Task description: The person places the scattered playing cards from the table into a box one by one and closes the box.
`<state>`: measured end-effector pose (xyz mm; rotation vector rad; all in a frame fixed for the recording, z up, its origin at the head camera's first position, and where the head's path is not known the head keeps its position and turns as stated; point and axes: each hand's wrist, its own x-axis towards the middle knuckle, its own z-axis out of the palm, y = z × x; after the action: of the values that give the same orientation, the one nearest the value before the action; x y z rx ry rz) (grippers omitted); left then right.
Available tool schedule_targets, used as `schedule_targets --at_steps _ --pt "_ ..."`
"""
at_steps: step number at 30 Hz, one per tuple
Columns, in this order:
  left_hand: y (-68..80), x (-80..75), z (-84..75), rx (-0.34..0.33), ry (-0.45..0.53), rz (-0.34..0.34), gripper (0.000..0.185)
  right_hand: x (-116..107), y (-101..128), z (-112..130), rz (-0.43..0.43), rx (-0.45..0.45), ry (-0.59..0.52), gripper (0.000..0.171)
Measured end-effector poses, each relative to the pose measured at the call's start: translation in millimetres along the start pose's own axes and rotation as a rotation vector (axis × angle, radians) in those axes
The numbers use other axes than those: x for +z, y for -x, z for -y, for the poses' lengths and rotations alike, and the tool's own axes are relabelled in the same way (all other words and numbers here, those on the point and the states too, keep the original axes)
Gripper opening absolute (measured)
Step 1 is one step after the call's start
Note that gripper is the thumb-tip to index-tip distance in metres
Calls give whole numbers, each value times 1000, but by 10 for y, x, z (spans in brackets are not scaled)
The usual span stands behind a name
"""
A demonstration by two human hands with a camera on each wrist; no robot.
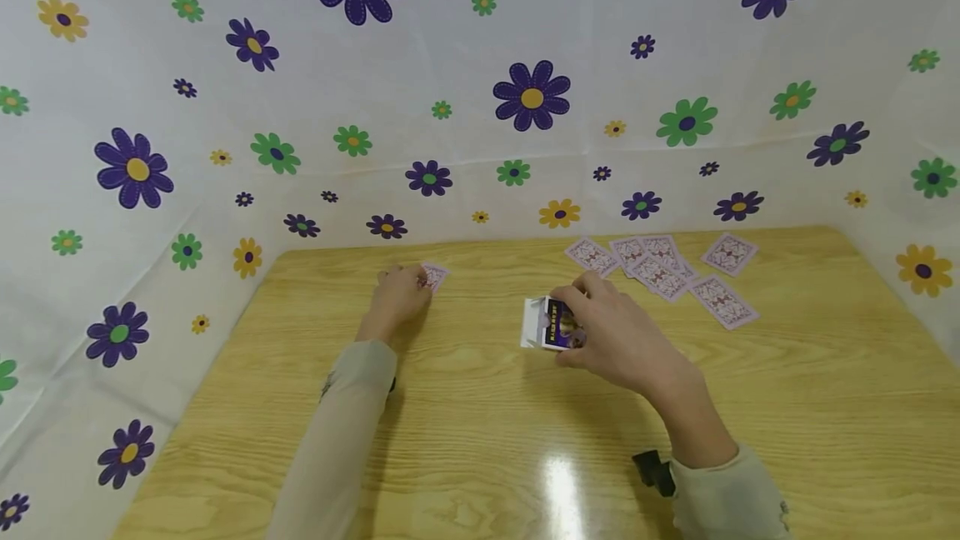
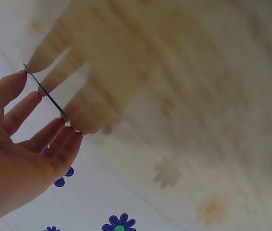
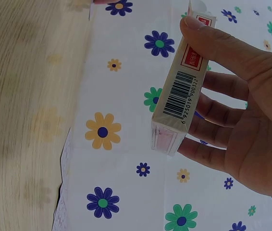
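My right fingers (image 3: 213,113) are curled round a card box (image 3: 180,91), thumb along one narrow edge and the other fingers wrapped on the far side, so the box sits pinched in my right hand (image 1: 611,332). From the head camera the box (image 1: 551,325) is near the middle of the table (image 1: 480,440), its white flap open toward the left. The right wrist camera shows a barcode on the box's side and the pink edges of cards at its open end.

My left fingers (image 2: 18,108) are loosely spread, and the tips of them pinch a single card (image 2: 44,94), which I see edge-on as a thin dark line. From the head camera my left hand (image 1: 397,294) lies farther back on the table, left of the box and well apart from it, with the pink-backed card (image 1: 433,277) peeking out past its fingers.

Behind and to the right of the box, a loose spread of cards (image 1: 663,269) lies face down, some overlapping. A white flowered cloth (image 1: 480,90) hangs round the table on three sides.
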<state>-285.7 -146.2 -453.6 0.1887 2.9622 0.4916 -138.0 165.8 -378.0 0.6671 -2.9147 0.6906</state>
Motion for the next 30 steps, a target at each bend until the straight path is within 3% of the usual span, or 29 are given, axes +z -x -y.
schedule_targets --at_steps 8,19,30 --pt "4 -81 34 -24 91 52 20 5 3 4 -4 -11 12 73" --pt "119 -136 -3 -140 299 208 47 2 9 21 -13 -29 23 72" --pt "131 -119 -37 -156 240 251 45 -4 14 24 -16 -29 23 73"
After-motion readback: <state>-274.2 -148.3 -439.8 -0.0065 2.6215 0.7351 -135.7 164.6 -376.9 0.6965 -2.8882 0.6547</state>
